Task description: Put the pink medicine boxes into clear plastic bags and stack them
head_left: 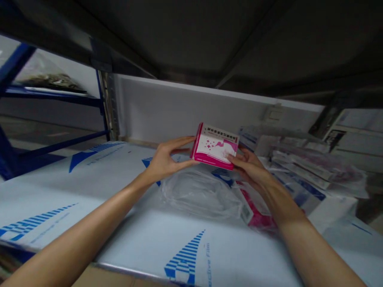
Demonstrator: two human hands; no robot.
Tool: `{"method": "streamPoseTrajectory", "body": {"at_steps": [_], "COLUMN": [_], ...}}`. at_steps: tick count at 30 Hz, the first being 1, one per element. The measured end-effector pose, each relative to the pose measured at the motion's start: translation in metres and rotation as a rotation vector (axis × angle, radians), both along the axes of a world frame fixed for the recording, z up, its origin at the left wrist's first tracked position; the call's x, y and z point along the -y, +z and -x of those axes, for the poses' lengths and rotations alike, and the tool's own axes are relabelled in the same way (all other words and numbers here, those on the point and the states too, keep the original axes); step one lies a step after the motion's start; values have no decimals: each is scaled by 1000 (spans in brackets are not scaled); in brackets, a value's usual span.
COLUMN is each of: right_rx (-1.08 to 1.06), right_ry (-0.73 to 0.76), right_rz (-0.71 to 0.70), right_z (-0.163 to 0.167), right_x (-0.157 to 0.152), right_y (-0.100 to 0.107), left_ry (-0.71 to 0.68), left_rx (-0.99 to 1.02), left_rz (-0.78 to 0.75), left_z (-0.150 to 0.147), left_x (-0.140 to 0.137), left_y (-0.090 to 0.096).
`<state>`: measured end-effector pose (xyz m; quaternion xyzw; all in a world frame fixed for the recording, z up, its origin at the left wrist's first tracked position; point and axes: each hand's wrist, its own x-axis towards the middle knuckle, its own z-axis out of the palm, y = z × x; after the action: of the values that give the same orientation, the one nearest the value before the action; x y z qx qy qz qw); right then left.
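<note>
A small pink and white carton with dark printed characters is held up over the shelf, tilted, its printed face toward me. My right hand grips its right end, thumb on the front and fingers behind. At the left end is my left hand, thumb along the lower edge and fingers at the upper side, closed about the carton. Beneath the hands lies a crumpled clear plastic bag. Another pink and white box in clear plastic rests under my right forearm, partly hidden by it.
The shelf board carries pale film with blue print. Stacked white boxes in plastic stand at the right. A dark upper shelf hangs low overhead. At the left rises a blue metal rack frame, before a white wall.
</note>
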<state>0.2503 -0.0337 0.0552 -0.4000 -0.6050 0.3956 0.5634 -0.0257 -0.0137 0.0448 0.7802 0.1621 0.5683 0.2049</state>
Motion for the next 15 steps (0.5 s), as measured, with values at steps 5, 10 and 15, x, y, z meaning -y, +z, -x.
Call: {"method": "streamPoseTrajectory", "body": {"at_steps": [5,10,15], "right_rx": [66,208,376], "right_ry": [-110,-107,-174], "right_rz": [-191,-451,-639], "right_z": [10,17,14], "right_x": [7,18,26], "right_y": [-1,-9,-14], "left_ry": [-54,6,60], "left_rx": [139,183,8], "left_rz": [177,138,54], "left_z": [-2,7,15], "left_x": [-1,-2,4], "left_y": [-8,-8,-6]}}
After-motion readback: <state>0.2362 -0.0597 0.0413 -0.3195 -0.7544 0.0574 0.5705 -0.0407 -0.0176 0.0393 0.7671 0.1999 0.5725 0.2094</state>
